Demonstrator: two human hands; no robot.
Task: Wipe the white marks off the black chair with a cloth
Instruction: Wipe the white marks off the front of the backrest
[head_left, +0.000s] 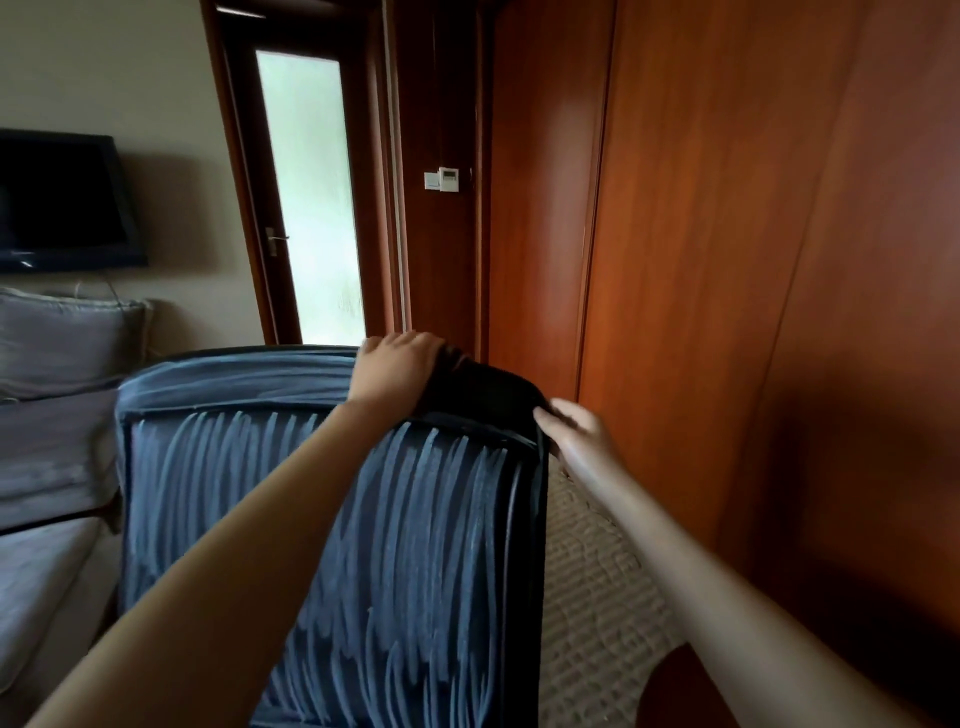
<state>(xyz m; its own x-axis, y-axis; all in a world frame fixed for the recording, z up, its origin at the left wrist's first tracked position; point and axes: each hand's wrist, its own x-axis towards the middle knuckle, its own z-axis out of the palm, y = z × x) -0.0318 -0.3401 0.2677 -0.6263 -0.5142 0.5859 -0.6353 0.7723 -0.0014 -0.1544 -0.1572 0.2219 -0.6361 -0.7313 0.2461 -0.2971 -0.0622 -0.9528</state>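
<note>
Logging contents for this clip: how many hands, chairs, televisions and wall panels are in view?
Hands: 2 (left hand, right hand)
Chairs: 1 (black chair)
Televisions: 1 (television)
Wall panels: 2 (switch plate, control panel)
Total: 6

Wood-panelled wall (727, 260), frosted glass door (311, 197), wall television (62, 202), grey sofa (52, 415)

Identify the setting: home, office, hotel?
Probably a home living room or hotel suite: wall-mounted TV, grey cushioned sofa, and a frosted-glass door in wood trim with a wall thermostat beside it.
</note>
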